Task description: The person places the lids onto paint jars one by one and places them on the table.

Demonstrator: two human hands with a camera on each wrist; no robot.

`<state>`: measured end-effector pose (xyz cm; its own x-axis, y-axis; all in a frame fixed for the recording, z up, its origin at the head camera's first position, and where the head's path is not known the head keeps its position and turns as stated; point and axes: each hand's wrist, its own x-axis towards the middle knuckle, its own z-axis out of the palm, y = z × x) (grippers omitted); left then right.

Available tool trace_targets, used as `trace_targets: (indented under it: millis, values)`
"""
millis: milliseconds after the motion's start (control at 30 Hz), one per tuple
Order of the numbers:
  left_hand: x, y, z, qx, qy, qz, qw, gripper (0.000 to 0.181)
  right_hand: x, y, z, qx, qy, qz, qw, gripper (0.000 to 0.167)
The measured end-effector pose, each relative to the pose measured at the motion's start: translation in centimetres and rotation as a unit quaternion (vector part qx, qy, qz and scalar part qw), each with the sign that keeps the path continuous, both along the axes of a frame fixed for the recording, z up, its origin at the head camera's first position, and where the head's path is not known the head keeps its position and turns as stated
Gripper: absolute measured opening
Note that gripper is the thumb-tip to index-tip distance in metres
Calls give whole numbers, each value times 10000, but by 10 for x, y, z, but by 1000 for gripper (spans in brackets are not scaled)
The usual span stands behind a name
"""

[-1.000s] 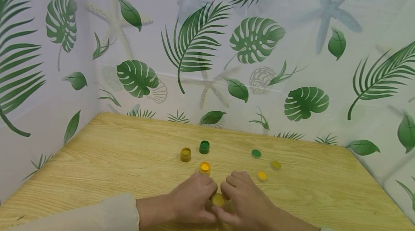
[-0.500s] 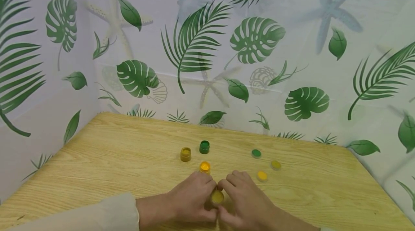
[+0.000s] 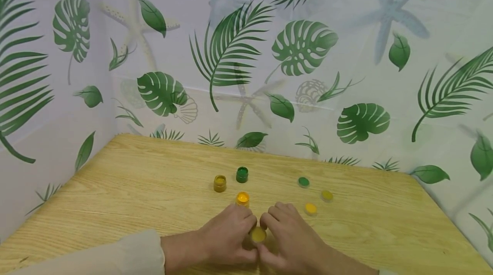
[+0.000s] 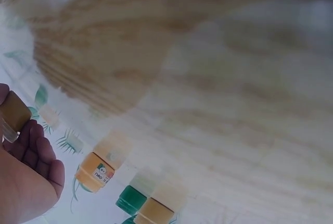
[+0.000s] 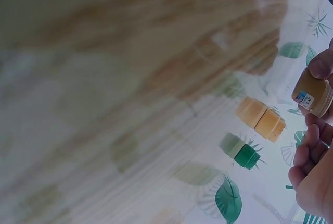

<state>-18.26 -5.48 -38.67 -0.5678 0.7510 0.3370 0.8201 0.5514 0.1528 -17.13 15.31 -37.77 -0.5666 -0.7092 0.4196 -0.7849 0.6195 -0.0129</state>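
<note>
A small paint jar (image 3: 258, 235) with an ochre-yellow lid is between both hands, low in the middle of the head view. My left hand (image 3: 227, 237) grips it from the left with curled fingers. From the right, my right hand (image 3: 294, 238) pinches it, thumb and forefinger at the lid's edge. In the right wrist view the same paint jar (image 5: 308, 89) shows its ochre body, a label and a clear rim. An uncapped orange-yellow paint jar (image 3: 243, 198) stands just beyond the left knuckles.
Two more uncapped paint jars, ochre (image 3: 220, 183) and green (image 3: 242, 174), stand further back on the wooden table (image 3: 154, 168). Loose lids, green (image 3: 303, 182), ochre (image 3: 327, 195) and yellow (image 3: 310, 209), lie to the right. A leaf-patterned cloth (image 3: 239, 52) hangs behind.
The fingers have shifted slightly round the paint jar's lid, and the lid sits a little higher and left than one second ago. The other jars and loose lids stay put.
</note>
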Motion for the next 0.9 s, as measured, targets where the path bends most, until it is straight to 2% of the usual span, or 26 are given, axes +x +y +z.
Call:
trace_targets:
  millis: [267, 500, 633, 733, 800, 900]
  values:
    - [1, 0, -2, -98, 67, -56, 9999, 32, 0, -1, 0, 228, -141, -174, 9995, 25]
    - [2, -1, -2, -241, 33, -124, 9996, 36, 0, -2, -3, 256, 7, -158, 9995, 44]
    - [1, -1, -4, -74, -77, -62, 9999, 31, 1, -2, -5, 133, -56, -328, 9994, 36]
    - [0, -1, -5, 35, 40, -29, 10000, 28, 1, -2, -6, 69, -30, -305, 9995, 25]
    - [0, -1, -6, 54, 184, -36, 9998, 26, 0, -1, -6, 98, 22, -192, 9998, 22]
    - [-1, -1, -6, 89, 221, -90, 9997, 26, 0, -1, -5, 163, -12, -108, 9998, 19]
